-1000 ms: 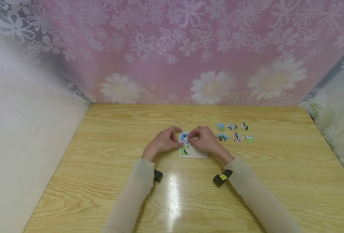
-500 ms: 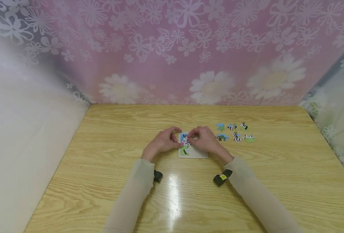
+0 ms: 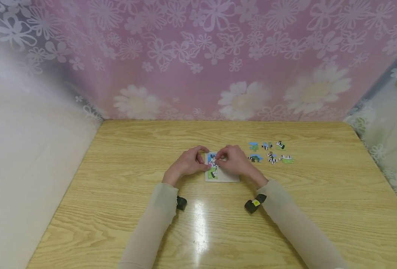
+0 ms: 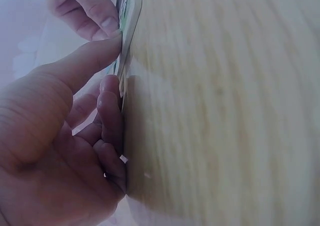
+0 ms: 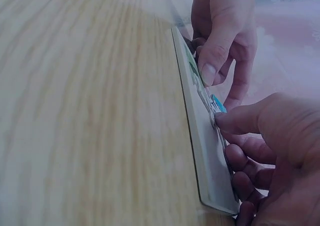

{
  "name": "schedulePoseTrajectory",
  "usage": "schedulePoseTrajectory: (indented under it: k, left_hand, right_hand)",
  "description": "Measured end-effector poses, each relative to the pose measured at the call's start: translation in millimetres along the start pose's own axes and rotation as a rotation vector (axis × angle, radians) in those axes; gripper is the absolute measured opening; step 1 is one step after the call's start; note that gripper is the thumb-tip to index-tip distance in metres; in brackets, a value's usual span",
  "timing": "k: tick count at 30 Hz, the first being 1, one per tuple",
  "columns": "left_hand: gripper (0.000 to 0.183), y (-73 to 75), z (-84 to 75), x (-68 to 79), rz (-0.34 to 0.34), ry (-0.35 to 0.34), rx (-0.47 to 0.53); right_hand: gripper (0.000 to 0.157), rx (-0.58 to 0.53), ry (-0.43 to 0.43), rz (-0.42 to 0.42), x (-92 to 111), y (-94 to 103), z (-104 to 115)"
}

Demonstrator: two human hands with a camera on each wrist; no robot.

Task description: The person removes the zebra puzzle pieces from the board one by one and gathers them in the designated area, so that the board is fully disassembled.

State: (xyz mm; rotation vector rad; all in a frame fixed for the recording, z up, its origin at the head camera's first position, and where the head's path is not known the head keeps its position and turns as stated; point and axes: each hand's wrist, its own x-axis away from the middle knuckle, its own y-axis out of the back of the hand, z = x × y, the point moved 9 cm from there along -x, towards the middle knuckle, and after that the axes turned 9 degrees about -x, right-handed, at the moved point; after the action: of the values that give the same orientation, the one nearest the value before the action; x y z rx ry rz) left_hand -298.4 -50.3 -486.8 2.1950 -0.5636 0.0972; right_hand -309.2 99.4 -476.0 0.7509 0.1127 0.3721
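A small pale puzzle board (image 3: 228,178) lies on the wooden table, its left side filled with zebra-picture pieces (image 3: 213,172) in blue, green, black and white. My left hand (image 3: 186,163) holds the board at its left side, thumb on the picture and fingers curled about the far left corner. From the right, my right hand (image 3: 236,160) pinches a puzzle piece (image 5: 216,104) between thumb and fingers over the zebra's head. In the right wrist view this piece's blue edge stands slightly above the board. The fingers hide much of it in the head view.
Right of the board several loose puzzle pieces (image 3: 271,158) lie in two rows, with blue, green and black-and-white prints. A pink floral curtain (image 3: 191,93) hangs along the table's (image 3: 124,149) far edge. Dark straps (image 3: 255,203) circle both wrists.
Both hands stay nearly still at the board. The whole head view shifts very slightly, and the right fingers make only tiny movements at the piece.
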Motion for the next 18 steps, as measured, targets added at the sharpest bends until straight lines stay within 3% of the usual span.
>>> schedulePoseTrajectory:
  k: [4,10,18]
  left_hand:
    - [0.057,-0.1,0.2,-0.2,-0.001,0.006,-0.005]
    - [0.057,0.8,-1.1,0.8,-0.003,0.001,0.006]
    - [0.057,0.1,-1.5,3.0,0.007,0.007,0.031]
  right_hand:
    - [0.01,-0.007,-0.033,-0.003,0.1,-0.4,-0.9]
    - [0.009,-0.035,-0.004,-0.022,0.5,1.0,-0.8]
    - [0.011,-0.177,-0.044,-0.019,7.8,4.9,-5.9]
